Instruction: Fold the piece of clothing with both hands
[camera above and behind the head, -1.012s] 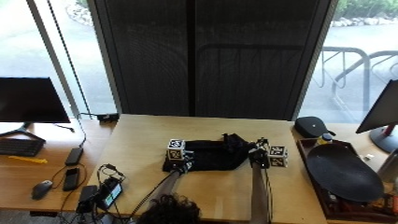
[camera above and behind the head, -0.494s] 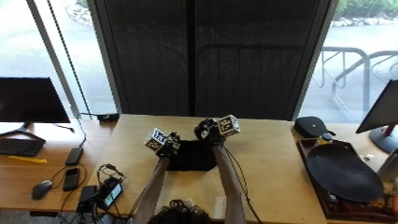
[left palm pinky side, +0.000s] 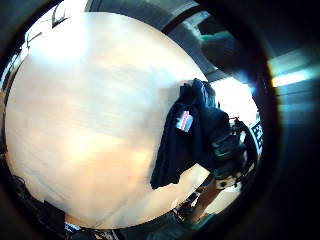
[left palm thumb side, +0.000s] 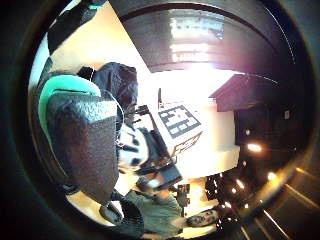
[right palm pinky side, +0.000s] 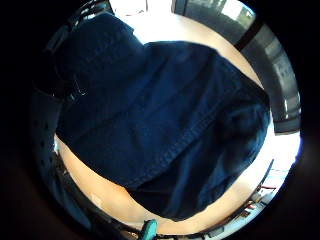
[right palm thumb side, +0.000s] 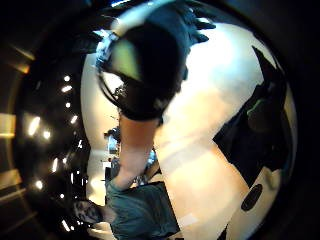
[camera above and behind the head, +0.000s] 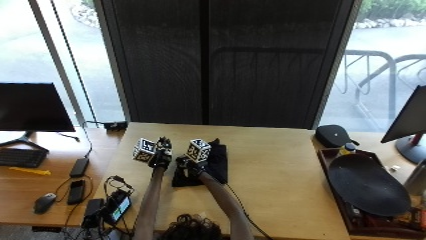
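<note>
A person's left hand (camera above and behind the head: 160, 154) and right hand (camera above and behind the head: 189, 165) hover close together over the left half of a light wooden tabletop (camera above and behind the head: 279, 175), forearms reaching up from the near edge. The right hand sits on the dark folded garment (camera above and behind the head: 203, 165), which fills its little-finger-side palm view as blue-black denim-like cloth with stitched seams; whether its fingers grip the cloth or merely rest on it cannot be told. The left hand is just beside the garment's left edge, its fingers' state likewise impossible to tell. The garment lies in a compact bundle toward the left-centre of the tabletop, a small striped label (left palm pinky side: 184, 121) showing on one fold. Beyond, a black oval tray (camera above and behind the head: 368, 185) rests near the right edge, a dark pouch (camera above and behind the head: 334, 135) at the far right corner, and a monitor (camera above and behind the head: 33, 107), keyboard (camera above and behind the head: 20, 157) and mouse (camera above and behind the head: 44, 202) occupy the adjoining desk at left.
</note>
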